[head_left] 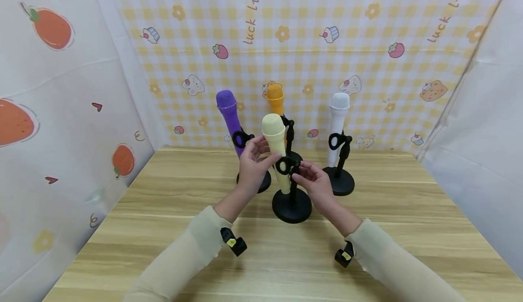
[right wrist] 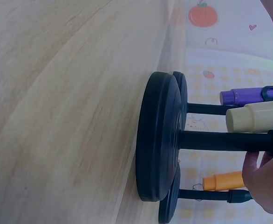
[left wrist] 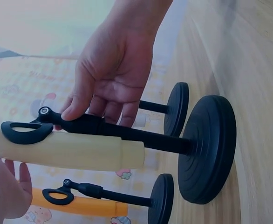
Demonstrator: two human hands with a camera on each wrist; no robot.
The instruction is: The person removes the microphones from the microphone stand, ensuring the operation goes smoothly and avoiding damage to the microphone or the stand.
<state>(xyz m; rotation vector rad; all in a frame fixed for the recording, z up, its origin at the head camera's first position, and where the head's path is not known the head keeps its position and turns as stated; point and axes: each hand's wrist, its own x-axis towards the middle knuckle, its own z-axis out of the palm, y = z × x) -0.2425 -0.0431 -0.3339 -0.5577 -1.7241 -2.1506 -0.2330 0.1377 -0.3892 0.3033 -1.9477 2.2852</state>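
A pale yellow microphone [head_left: 273, 126] sits slightly tilted in the ring clip of a black stand [head_left: 292, 210] whose round base rests on the table. My left hand [head_left: 253, 165] holds the microphone's body just above the clip, thumb in front and fingers behind. On the other side, my right hand [head_left: 318, 186] pinches the stand's upper pole near the joint. In the left wrist view the right hand [left wrist: 120, 70] has thumb and fingers about the pole, and the left hand [left wrist: 6, 186] is only partly seen. The right wrist view shows the microphone's lower end [right wrist: 239, 119] beside the pole.
Behind stand three more microphones in black stands: a purple one [head_left: 231, 116] at left, an orange one [head_left: 275, 96] in the middle and a white one [head_left: 338, 111] at right. A patterned cloth [head_left: 302, 34] hangs behind the wooden table [head_left: 392, 188].
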